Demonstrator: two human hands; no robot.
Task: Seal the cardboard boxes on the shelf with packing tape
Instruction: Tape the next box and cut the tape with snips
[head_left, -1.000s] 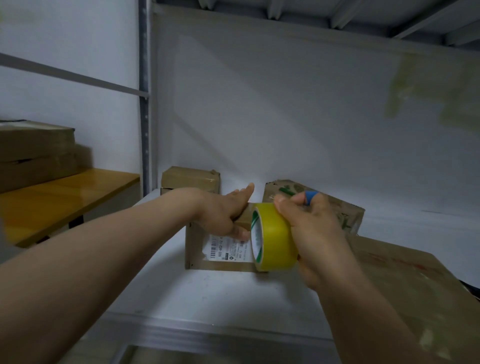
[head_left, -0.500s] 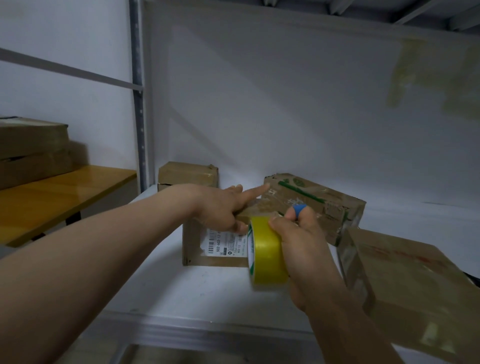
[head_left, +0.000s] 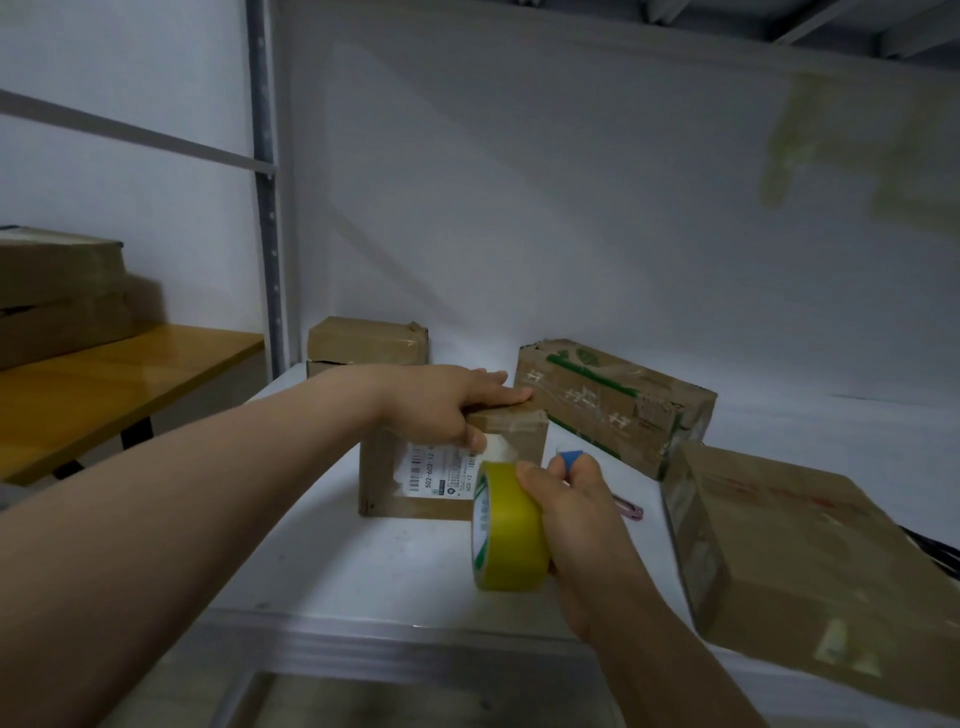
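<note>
Shelf: A smooth white shelf board (head_left: 363, 561) with a pale metal front edge is seen carrying four boxes.
Task box: A small brown cardboard box (head_left: 514, 441), matte and square-cornered with a white barcode label on its front, is set near the middle of the shelf.
Left hand: The left hand (head_left: 441, 410) is laid flat on the box top with its fingers straight, and its thumb is pressed on the front face.
Tape: A glossy yellow roll of packing tape (head_left: 511, 525) with a green-printed white core is held between the box and the shelf's front edge; a pale translucent strip (head_left: 498, 451) is stretched from it to the thumb.
Right hand: The right hand (head_left: 576, 519) is wrapped around the roll; a small blue piece (head_left: 569, 460) is seen at its fingertips.
Neighbours: A creased green-printed carton (head_left: 613, 405) is placed behind, a large plain carton (head_left: 779, 545) at the right edge, and a taped box (head_left: 366, 340) in the back left corner.
Change: The roll is now drawn back from the box face, and the left index finger, pointed outward half a second ago, is now laid flat.
</note>
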